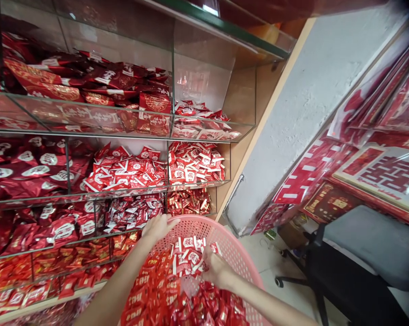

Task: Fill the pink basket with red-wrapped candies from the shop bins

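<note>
A pink perforated plastic basket (247,258) stands before the shelves, with red packets (156,287) on its left side and darker red wrapped sweets (207,305) near the bottom. Red-and-white packets (187,257) lie in its upper middle. My left hand (158,228) rests at the basket's far left rim, its fingers curled over the edge. Inside the basket, my right hand (218,269) is closed at the right side of the red-and-white packets, its fingertips among them; what it grips is hard to make out.
Glass-fronted shelves (122,131) hold red packets in several compartments, including small red-and-white ones (195,163) just beyond the basket. A black office chair (347,276) stands at the right. Red decorations (381,176) lean near the white wall (292,104).
</note>
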Demonstrator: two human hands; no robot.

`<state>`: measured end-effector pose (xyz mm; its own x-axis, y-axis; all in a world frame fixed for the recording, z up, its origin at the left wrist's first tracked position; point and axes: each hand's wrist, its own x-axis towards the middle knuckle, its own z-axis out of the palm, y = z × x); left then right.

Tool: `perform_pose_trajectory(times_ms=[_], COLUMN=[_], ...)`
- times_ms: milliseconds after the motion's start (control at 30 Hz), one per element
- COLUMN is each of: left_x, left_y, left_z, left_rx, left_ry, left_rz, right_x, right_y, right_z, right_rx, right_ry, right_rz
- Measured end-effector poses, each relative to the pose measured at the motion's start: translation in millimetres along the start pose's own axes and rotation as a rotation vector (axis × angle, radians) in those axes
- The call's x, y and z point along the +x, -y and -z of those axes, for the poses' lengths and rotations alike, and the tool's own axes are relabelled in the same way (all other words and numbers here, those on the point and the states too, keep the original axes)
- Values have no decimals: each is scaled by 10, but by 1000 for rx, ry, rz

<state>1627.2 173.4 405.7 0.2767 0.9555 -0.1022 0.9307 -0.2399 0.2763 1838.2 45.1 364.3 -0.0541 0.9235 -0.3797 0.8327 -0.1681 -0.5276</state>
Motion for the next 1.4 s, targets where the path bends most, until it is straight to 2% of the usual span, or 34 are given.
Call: perform_pose_trajectory(times_ms=[233, 467, 567, 800, 933, 1100, 1233, 1333, 1400], left_x=[-8, -37, -39, -20, -12, -22, -29, -27, -24], left_y=[-20, -40, -38, -22, -21, -24, -26, -22, -17], left_z=[13, 47, 46, 24, 23, 24, 24, 22, 18], left_rx=[-4, -10, -8, -3, -12, -16, 6, 9, 4], left_ry=[6, 10, 6, 0, 4, 0, 1, 8, 9], left_rz=[7, 16, 11, 2, 9, 6, -2, -2, 1], right_x=[51, 111, 123, 124, 131, 81, 36, 26, 32], right_y=[-8, -103, -105, -133, -110, 21, 26, -31, -51], right_z=[-187, -389, -413, -309, -263, 14, 168, 142, 129], right_rx=[87, 38, 8, 1, 24, -65, -102, -120, -135], right_ry=[-97, -150, -156, -178, -216, -223, -136, -42, -24], right_rz=[35, 60, 42, 48, 1, 112, 107, 66, 57])
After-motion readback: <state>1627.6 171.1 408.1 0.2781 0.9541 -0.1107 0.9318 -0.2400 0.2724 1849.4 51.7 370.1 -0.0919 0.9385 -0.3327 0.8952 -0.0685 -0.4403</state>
